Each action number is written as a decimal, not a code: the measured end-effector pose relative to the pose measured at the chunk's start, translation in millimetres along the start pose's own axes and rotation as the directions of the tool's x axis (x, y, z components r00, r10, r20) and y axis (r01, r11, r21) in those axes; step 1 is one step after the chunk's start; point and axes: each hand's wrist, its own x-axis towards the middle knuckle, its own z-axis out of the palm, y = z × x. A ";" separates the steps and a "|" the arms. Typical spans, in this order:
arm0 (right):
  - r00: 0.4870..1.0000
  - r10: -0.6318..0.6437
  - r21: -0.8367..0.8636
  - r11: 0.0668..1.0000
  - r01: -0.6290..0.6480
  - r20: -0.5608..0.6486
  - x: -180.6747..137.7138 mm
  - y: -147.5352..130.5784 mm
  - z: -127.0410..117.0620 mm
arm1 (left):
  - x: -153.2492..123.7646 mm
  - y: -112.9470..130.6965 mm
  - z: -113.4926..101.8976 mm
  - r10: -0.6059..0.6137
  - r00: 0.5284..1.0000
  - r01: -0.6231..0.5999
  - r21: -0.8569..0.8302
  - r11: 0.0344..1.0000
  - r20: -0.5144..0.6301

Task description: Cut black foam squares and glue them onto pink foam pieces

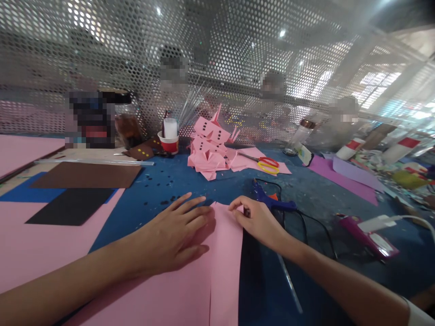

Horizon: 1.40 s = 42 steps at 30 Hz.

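Observation:
A large sheet of pink paper (pixel 183 294) lies before me on the blue table, with a narrow strip along its right side turned over in a lengthwise fold. My left hand (pixel 176 231) rests flat on the sheet beside that fold, palm down and fingers spread. At the far end of the strip, my right hand (pixel 256 222) is closed, thumb and index finger pinching the paper's edge; its other fingers are curled under. Just beyond my right hand sits a blue glue gun (pixel 272 199) with a black cord. A clear glue stick (pixel 290 285) lies right of the sheet.
Folded pink paper pieces (pixel 210 149) are heaped at the back, near red-and-yellow scissors (pixel 268 165). Brown paper (pixel 88 174) and black paper (pixel 64 206) lie left. A paper cup (pixel 169 144) stands by the perforated metal screen (pixel 231 59). A purple device (pixel 370 237) with a white plug lies right.

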 end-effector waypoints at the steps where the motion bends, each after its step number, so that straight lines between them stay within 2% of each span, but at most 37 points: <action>1: 1.000 0.004 -0.006 1.000 -0.004 0.000 0.1 0.1 0.1 | 0.5 0.1 -0.6 -0.001 1.000 0.001 -0.003 1.000 0.005; 9: 1.000 -0.004 0.032 0.999 0.004 -0.005 -0.8 0.4 -2.1 | -1.1 0.6 -0.6 -0.013 1.000 0.014 -0.010 1.000 0.019; 13: 0.997 0.042 0.210 0.976 -0.054 0.063 -5.0 -9.2 -7.6 | -4.5 1.0 0.6 -0.019 1.000 0.018 -0.033 0.999 -0.016; 15: 0.993 0.035 0.307 0.949 -0.068 0.113 -7.1 -15.7 -10.2 | -5.4 1.6 0.6 -0.021 0.999 0.020 -0.036 0.999 -0.026; 17: 0.992 0.012 0.332 0.942 -0.054 0.128 -8.1 -19.8 -11.5 | -5.7 2.2 0.2 -0.023 0.999 0.022 -0.032 0.999 -0.027; 22: 0.999 0.012 0.161 0.987 -0.020 0.052 -5.1 -13.3 -9.6 | -5.3 1.7 -1.9 0.003 1.000 -0.003 -0.019 1.000 -0.019; 28: 0.999 0.048 0.079 0.996 -0.048 -0.008 -1.6 -2.0 -3.9 | -4.6 -1.5 -1.7 -0.005 1.000 0.004 -0.041 0.999 -0.013; 36: 1.000 0.023 -0.041 0.999 -0.022 0.015 -3.7 -3.3 -1.4 | -3.1 0.2 1.8 0.000 0.999 -0.004 -0.078 0.997 -0.053; 42: 1.000 -0.005 -0.065 0.998 0.006 0.021 -3.8 -2.0 1.3 | -2.7 1.1 -0.8 -0.019 1.000 0.019 -0.061 0.998 0.012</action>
